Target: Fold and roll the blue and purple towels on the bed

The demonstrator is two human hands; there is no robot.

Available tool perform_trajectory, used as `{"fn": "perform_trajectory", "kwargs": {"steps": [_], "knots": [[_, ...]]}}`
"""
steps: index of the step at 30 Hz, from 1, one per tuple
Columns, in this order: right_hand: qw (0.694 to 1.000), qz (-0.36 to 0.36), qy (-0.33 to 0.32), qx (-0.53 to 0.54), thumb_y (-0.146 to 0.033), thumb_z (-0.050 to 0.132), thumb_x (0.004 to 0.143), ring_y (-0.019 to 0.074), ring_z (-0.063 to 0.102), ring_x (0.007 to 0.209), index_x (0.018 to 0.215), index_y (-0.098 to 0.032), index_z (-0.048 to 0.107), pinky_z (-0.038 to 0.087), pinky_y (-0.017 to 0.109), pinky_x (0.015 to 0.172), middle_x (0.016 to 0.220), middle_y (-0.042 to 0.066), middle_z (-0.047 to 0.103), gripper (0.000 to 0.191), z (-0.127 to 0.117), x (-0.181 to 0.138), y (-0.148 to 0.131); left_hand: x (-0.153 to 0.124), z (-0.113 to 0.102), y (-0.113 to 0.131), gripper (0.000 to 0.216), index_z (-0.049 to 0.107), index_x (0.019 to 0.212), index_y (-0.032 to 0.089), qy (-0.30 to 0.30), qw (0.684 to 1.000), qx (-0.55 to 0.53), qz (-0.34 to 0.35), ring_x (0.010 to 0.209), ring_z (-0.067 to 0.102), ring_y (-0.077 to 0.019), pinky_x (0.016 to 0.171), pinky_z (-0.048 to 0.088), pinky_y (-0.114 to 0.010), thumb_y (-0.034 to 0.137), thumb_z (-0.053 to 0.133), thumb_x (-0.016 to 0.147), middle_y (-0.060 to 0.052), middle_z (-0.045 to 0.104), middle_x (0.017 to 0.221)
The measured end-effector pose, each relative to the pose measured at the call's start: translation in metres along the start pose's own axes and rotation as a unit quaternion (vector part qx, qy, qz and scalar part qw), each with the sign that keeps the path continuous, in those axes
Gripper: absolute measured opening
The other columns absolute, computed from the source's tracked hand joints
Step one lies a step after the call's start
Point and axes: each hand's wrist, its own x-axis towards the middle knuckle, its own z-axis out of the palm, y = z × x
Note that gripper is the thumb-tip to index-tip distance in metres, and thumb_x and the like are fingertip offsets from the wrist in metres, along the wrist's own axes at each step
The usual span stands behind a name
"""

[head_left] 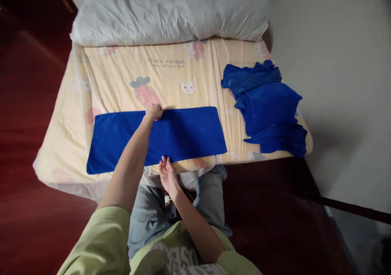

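Observation:
A blue towel lies flat as a long rectangle across the bed, its left end slightly nearer to me. Reaching over it, my left hand is closed on the far edge, near the middle of its length. My right hand is palm up at the near edge, fingers stretched out and a little apart, the fingertips by the cloth. Whether they touch the towel's underside I cannot tell. To the right, a loose heap of blue cloths rests rumpled on the bed.
The bed has a yellow sheet printed with rabbits and carrots. A thick grey-white quilt is bunched along its far side. A pale wall stands close on the right. Dark red floor shows at the left.

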Motion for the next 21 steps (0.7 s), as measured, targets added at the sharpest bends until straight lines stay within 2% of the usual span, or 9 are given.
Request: {"fn": "perform_trajectory", "kwargs": {"steps": [7,12,17,21], "knots": [[0.999,-0.016,-0.019,0.023,-0.021,0.065,0.096,0.0086,0.071,0.093,0.096,-0.019,0.069,0.057,0.018,0.08,0.108,0.001,0.077,0.004,-0.004,-0.006,0.002,-0.007,-0.012,0.005,0.026,0.069,0.086,0.012,0.042,0.992,-0.116,-0.002,0.062,0.066,-0.0162,0.068,0.055,-0.027,0.028,0.051,0.096,-0.008,0.071,0.076],[0.997,-0.053,-0.038,-0.032,-0.028,0.068,0.093,0.0107,0.072,0.095,0.096,-0.02,0.069,0.058,0.022,0.086,0.114,0.005,0.076,0.008,-0.001,-0.022,-0.002,-0.027,-0.027,0.015,0.025,0.068,0.082,0.011,0.069,0.984,-0.167,0.006,0.062,0.066,-0.016,0.065,0.056,-0.027,0.026,0.053,0.095,-0.008,0.069,0.073],[0.987,-0.121,-0.062,-0.086,-0.032,0.072,0.089,0.0146,0.074,0.091,0.087,-0.017,0.066,0.058,0.026,0.082,0.111,0.01,0.077,0.016,0.008,-0.05,-0.028,-0.058,-0.059,0.026,0.024,0.067,0.08,0.011,0.119,0.97,-0.211,0.036,0.063,0.065,-0.0148,0.062,0.055,-0.024,0.028,0.057,0.092,-0.007,0.066,0.068],[0.964,-0.21,-0.08,-0.14,-0.031,0.076,0.085,0.0158,0.073,0.086,0.093,-0.016,0.07,0.057,0.024,0.072,0.113,0.01,0.077,0.018,0.014,-0.077,-0.065,-0.099,-0.09,0.037,0.028,0.064,0.076,0.011,0.162,0.954,-0.239,0.082,0.062,0.063,-0.0137,0.064,0.056,-0.024,0.031,0.055,0.092,-0.006,0.062,0.065]]}}
